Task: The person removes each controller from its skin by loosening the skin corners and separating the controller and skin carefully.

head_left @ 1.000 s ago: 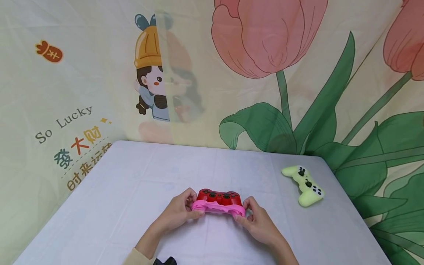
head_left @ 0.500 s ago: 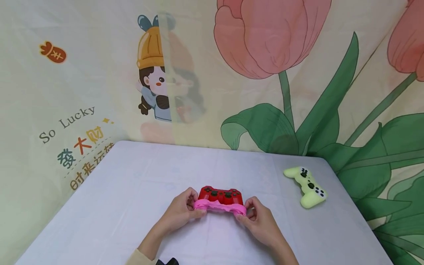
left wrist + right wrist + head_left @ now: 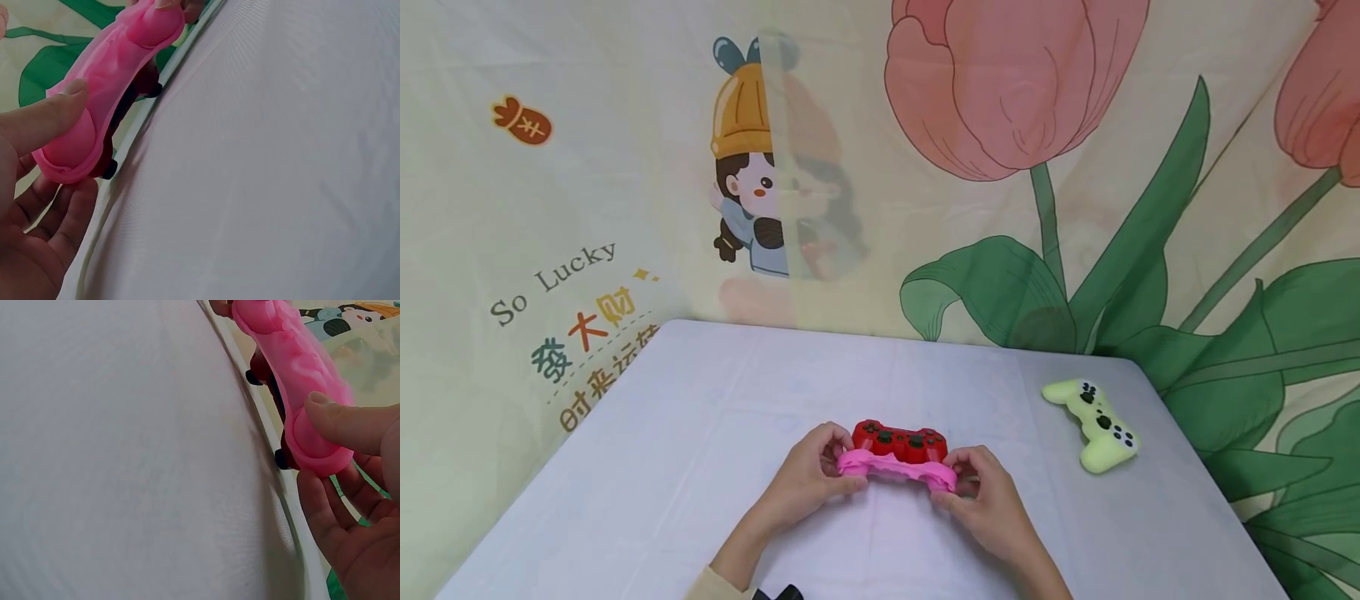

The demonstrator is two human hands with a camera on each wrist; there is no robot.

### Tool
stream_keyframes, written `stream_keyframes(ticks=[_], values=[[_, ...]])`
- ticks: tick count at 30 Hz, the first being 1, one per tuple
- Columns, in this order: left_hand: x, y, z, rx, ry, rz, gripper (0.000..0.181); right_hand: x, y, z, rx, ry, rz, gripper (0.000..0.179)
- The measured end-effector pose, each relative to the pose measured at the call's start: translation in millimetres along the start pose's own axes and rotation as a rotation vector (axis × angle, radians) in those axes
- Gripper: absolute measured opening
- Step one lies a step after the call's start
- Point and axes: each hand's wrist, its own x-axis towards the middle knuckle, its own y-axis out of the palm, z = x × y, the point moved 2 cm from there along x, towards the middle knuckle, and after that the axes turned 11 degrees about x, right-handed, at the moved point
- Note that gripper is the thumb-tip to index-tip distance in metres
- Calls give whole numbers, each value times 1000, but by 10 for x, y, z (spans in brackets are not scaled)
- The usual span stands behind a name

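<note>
A red game controller [image 3: 900,440] with dark thumbsticks is held just over the white table, its handle side tucked into a pink silicone cover [image 3: 897,468]. My left hand [image 3: 811,471] pinches the cover's left end, thumb on the near face and fingers curled behind. At the other end my right hand [image 3: 988,500] grips in the same way, its index finger reaching the controller's right edge. In the left wrist view the pink cover [image 3: 112,81] wraps the rounded handle, while dark sticks jut from the far side. The right wrist view shows the pink cover [image 3: 306,369] wrinkled along its middle.
A pale yellow-green controller [image 3: 1084,407] lies on the white-clothed table [image 3: 760,375] toward the right. Part of a black object [image 3: 786,592] shows at the bottom edge, beside the left sleeve. A printed fabric backdrop [image 3: 850,108] hangs behind the table.
The red controller has tilted up a little and risen slightly in the head view. My right index finger has moved inward against its edge. The left hand keeps its pinch.
</note>
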Motion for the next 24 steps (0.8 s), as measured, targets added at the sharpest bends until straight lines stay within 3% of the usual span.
stream_keyframes(ticks=[7,24], values=[[-6,11,-20,47,26,11,49,-21,7,7,-79,-19,-6,43],[-11,17,-62,62,32,0,45,-32,5,45,-119,-46,-40,42]])
